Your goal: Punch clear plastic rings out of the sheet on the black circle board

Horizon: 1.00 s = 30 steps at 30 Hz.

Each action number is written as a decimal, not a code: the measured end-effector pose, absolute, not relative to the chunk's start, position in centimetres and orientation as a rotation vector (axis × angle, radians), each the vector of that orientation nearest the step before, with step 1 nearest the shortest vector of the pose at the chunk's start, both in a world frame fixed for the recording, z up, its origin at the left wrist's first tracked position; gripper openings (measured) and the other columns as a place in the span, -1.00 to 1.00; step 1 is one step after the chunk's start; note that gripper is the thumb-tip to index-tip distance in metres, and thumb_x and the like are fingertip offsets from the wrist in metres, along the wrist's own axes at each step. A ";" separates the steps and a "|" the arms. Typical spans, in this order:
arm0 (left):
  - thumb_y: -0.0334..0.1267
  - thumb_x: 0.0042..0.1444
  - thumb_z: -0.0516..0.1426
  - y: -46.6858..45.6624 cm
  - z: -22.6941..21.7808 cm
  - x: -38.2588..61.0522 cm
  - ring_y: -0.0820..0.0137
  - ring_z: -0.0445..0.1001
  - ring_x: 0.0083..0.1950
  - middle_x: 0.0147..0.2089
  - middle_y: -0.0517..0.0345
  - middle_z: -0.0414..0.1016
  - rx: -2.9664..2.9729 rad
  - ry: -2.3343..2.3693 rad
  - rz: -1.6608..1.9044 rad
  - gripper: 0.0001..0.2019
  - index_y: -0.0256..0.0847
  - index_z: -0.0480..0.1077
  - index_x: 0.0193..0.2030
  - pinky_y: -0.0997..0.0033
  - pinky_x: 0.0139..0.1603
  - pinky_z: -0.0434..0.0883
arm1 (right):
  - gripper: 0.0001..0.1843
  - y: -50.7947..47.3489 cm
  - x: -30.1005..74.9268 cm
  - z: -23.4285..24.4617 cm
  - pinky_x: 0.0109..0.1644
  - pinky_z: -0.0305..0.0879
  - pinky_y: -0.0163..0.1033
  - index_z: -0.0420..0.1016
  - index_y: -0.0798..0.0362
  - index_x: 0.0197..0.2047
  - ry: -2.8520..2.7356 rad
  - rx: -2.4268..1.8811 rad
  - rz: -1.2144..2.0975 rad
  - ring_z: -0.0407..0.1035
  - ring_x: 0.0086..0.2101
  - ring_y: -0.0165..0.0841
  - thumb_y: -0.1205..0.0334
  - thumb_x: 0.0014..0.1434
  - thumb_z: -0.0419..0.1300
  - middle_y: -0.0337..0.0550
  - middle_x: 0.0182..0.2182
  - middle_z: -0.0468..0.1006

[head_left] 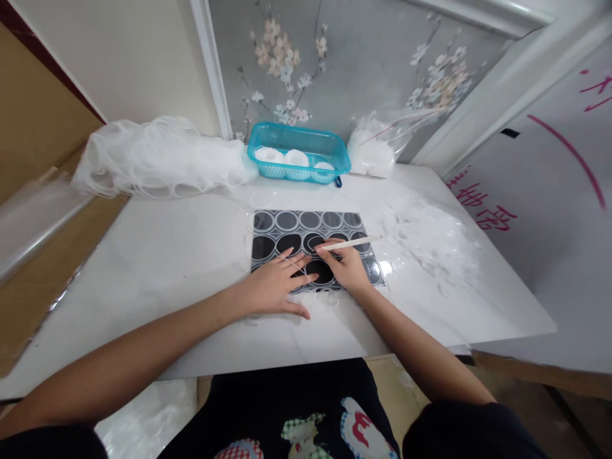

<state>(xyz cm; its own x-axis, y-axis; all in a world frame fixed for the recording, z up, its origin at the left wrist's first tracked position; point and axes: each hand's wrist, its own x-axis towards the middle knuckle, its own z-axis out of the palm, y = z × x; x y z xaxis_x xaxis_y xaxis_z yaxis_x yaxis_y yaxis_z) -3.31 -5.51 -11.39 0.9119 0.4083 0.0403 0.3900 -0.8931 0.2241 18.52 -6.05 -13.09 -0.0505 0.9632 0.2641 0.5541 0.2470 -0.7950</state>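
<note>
A black sheet printed with rows of grey-outlined ovals lies on the white table before me. Spread across its lower left part is my left hand, fingers apart, with a thin white strand looped across the fingers. My right hand rests at the sheet's middle right, its fingers closed around a slim white pen-like stick. The stick's back end points right; its tip is near an oval in the middle row, too small to make out. Several thin clear rings lie along the sheet's near edge.
At the back stands a blue plastic basket with white rolls inside. Left of it is a heap of white rings; right, a clear bag of white material. Clear film scraps lie at right. Cardboard borders the left.
</note>
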 end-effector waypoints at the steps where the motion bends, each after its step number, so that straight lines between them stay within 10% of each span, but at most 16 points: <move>1: 0.36 0.08 0.07 -5.5 -11.4 -3.3 -0.02 0.12 0.42 0.41 -0.24 0.13 2.857 0.602 0.133 -0.17 -0.21 0.29 0.32 -0.09 0.42 -0.08 | -0.77 -6.0 18.6 -13.1 0.10 0.38 -0.01 0.65 -0.03 -0.28 -1.722 -1.418 0.637 0.48 -0.03 -0.14 0.10 0.24 0.18 -0.11 -0.25 0.68; 14: 0.39 -0.01 0.13 -5.2 -10.5 -3.4 -0.01 0.18 0.40 0.39 -0.23 0.19 2.807 0.570 0.156 -0.15 -0.19 0.34 0.28 -0.07 0.43 -0.04 | -0.74 -5.7 18.7 -12.9 0.38 0.05 0.07 0.59 -0.08 -0.14 -2.238 -1.245 -0.038 0.41 0.08 -0.19 0.37 0.23 0.10 -0.21 -0.21 0.68; 19: 0.40 -0.01 0.12 -5.1 -10.2 -3.8 0.04 0.13 0.43 0.41 -0.21 0.13 2.732 0.612 0.128 -0.14 -0.17 0.33 0.28 -0.04 0.44 -0.06 | -0.57 -0.5 23.9 -8.2 0.23 0.08 0.33 0.58 0.10 -0.20 -1.690 -1.567 -0.235 0.43 -0.06 -0.10 0.41 0.27 -0.14 0.06 -0.22 0.64; 30: 0.26 0.20 0.04 -4.4 -10.2 -0.9 0.05 0.14 0.42 0.41 -0.18 0.14 2.878 0.453 0.192 -0.30 -0.20 0.28 0.31 0.03 0.42 0.03 | -0.68 -7.3 22.2 -12.7 -0.07 0.45 -0.11 0.64 0.00 -0.32 -1.614 -1.483 0.559 0.54 -0.17 -0.18 0.01 0.23 0.14 -0.11 -0.27 0.68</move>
